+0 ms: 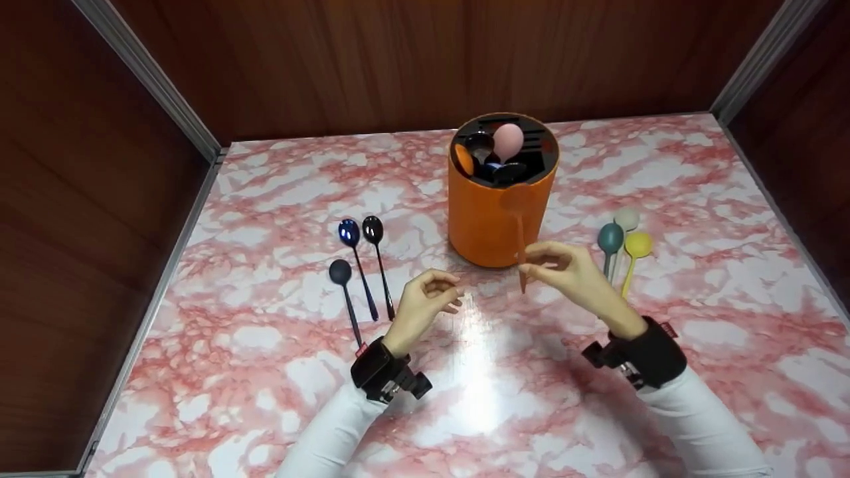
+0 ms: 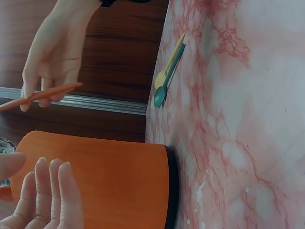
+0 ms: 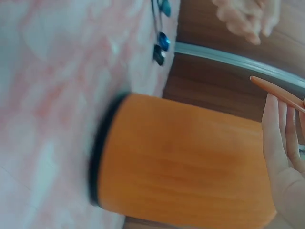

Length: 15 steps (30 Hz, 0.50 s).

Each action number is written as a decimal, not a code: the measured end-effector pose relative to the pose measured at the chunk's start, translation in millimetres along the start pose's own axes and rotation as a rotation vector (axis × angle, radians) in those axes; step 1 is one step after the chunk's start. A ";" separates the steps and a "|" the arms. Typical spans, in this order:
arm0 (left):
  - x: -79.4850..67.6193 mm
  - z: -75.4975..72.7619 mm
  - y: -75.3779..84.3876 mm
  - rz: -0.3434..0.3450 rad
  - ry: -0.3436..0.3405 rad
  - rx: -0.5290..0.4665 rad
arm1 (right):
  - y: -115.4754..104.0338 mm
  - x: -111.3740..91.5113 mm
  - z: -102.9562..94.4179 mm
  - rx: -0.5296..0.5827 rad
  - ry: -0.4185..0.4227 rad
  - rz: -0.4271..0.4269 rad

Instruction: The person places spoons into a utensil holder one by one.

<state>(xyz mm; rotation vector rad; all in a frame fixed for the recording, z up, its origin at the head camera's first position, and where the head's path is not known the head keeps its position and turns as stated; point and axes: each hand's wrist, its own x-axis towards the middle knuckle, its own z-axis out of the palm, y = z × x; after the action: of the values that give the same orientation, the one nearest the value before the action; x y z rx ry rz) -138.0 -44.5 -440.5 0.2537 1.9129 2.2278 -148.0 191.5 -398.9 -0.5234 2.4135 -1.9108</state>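
My right hand (image 1: 564,269) pinches an orange spoon (image 1: 521,245) by its handle between thumb and fingers, bowl up, in front of the orange cylindrical holder (image 1: 478,226). That handle (image 2: 57,90) shows clear of the tabletop in the left wrist view. My left hand (image 1: 428,302) hovers before the holder with nothing in it, its fingers loosely bent. Inside the holder's dark slotted top stand a pink spoon (image 1: 509,141), an orange one (image 1: 463,160) and black ones (image 1: 479,143).
Left of the holder lie a shiny blue spoon (image 1: 349,232), a shiny black spoon (image 1: 373,230) and a matte dark spoon (image 1: 340,271). A teal spoon (image 1: 610,238), a yellow spoon (image 1: 638,244) and a pale spoon (image 1: 627,218) lie to its right. Brown panels (image 1: 398,66) bound the marbled table (image 1: 265,392).
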 end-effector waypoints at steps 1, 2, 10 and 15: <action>-0.8 -1.0 0.1 0.001 0.001 0.002 | -3.0 1.7 -1.9 0.015 0.014 -0.014; -1.5 -2.0 0.3 0.001 0.001 0.009 | -6.0 3.2 -3.9 0.027 0.026 -0.030; -4.1 -8.1 0.8 0.005 0.002 0.021 | -24.6 14.7 -17.7 0.032 0.055 -0.088; -1.3 -14.7 -13.9 0.017 0.017 0.032 | -34.0 20.7 -22.0 0.064 0.084 -0.131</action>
<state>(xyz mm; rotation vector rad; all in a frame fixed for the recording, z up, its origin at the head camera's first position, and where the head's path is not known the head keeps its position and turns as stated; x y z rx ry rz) -139.9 -56.9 -456.5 0.2581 1.9640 2.2178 -164.0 200.0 -357.2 -0.6248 2.4141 -2.0942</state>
